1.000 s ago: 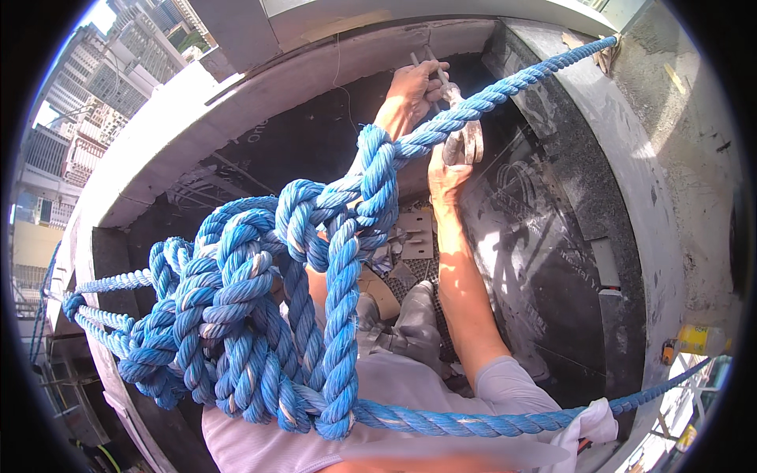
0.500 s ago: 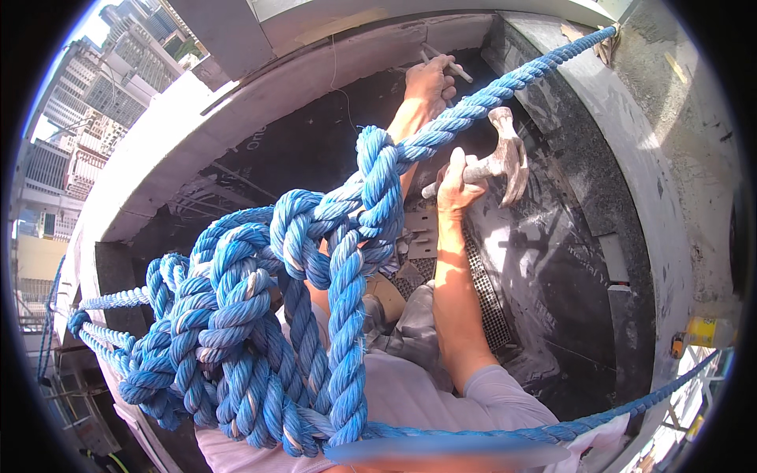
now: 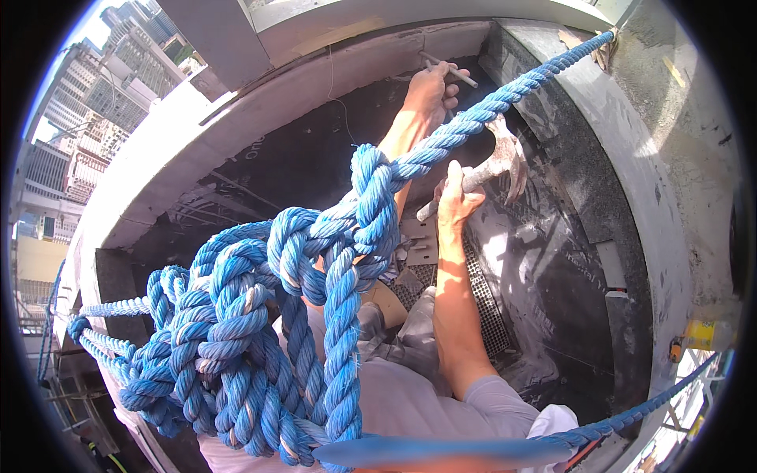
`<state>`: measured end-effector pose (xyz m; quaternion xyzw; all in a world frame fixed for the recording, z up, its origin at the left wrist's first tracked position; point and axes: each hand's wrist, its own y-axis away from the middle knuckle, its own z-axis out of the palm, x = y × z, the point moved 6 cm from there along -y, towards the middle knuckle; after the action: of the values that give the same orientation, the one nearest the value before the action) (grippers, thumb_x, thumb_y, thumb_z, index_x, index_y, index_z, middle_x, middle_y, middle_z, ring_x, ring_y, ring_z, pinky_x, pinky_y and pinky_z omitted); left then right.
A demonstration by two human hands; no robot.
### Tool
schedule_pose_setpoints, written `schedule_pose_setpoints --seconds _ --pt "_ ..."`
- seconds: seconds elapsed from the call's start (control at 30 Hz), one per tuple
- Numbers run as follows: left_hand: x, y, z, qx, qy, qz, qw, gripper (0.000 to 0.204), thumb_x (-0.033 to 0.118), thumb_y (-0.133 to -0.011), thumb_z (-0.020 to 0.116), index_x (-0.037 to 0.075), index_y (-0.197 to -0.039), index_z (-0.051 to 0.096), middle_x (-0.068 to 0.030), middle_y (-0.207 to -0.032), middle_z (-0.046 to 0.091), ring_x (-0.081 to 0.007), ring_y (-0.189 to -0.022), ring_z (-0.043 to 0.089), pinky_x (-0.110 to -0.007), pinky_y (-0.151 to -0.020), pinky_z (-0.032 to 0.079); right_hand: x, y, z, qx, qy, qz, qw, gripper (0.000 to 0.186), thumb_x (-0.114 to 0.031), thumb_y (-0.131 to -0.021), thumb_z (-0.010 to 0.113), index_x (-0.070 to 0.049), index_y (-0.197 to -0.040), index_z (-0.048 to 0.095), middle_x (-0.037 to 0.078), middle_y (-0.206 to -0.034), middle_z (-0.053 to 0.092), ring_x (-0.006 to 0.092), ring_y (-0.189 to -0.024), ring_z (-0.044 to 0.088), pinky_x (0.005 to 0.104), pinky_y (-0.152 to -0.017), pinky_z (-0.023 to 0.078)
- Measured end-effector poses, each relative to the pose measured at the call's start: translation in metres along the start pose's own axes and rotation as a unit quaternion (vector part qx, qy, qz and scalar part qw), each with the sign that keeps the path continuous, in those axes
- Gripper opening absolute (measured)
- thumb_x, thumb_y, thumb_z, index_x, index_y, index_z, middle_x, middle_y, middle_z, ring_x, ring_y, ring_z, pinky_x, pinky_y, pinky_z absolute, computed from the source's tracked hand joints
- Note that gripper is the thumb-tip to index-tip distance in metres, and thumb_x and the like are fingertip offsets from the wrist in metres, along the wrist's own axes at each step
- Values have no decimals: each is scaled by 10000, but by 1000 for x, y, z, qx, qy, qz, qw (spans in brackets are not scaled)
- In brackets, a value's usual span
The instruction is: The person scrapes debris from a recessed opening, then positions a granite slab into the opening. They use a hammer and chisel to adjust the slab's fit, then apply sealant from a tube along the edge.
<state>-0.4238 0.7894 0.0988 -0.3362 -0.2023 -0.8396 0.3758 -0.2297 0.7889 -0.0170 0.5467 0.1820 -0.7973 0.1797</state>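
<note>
Right hand: pale-crusted claw hammer | Left hand: slim straight rod

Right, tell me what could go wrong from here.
A stray blow from the hammer in the right hand could hit the left hand, which grips a thin rod. The thick blue rope, crossing in front of the left forearm in this view, might catch a swing or hide the work.

My left hand is at the far side, fingers curled; my right hand, nearer and further right, is clenched, thumb straight.
</note>
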Motion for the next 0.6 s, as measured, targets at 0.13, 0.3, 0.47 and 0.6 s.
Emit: schedule_pose_setpoints --seconds 0.13,0.3,0.47,0.6 --pt "4 -3 -7 -22 -57 5 998 302 249 -1184 476 -25 -1249 584 -196 -1120 764 -111 -696 559 -293 -646 507 -21 -1 7 19 19 -38 999 364 -185 -1043 742 -36 -741 605 6 -609 585 102 -493 524 306 -477 389" --pt "1 -5 -23 -29 -98 11 995 376 268 -1174 511 -72 -1289 620 -184 -1127 775 -170 -851 712 -319 -803 605 -26 -7 31 64 109 -182 975 402 -201 -1044 717 -6 -707 614 34 -581 564 146 -537 570 377 -539 444" --pt "9 -9 -25 -8 -108 27 994 414 266 -1167 535 -103 -1329 634 -186 -1109 768 -248 -990 756 -381 -926 611 12 -9 28 43 85 -37 995 394 -251 -1042 731 3 -750 658 46 -616 616 177 -557 599 384 -567 469" --pt "1 -8 -19 -22 -28 0 999 275 199 -1164 485 -22 -1245 626 -158 -998 740 -74 -590 412 -259 -502 335 -30 24 42 54 -141 -84 985 338 -154 -1065 675 -80 -768 531 -5 -591 496 87 -454 457 288 -422 379"
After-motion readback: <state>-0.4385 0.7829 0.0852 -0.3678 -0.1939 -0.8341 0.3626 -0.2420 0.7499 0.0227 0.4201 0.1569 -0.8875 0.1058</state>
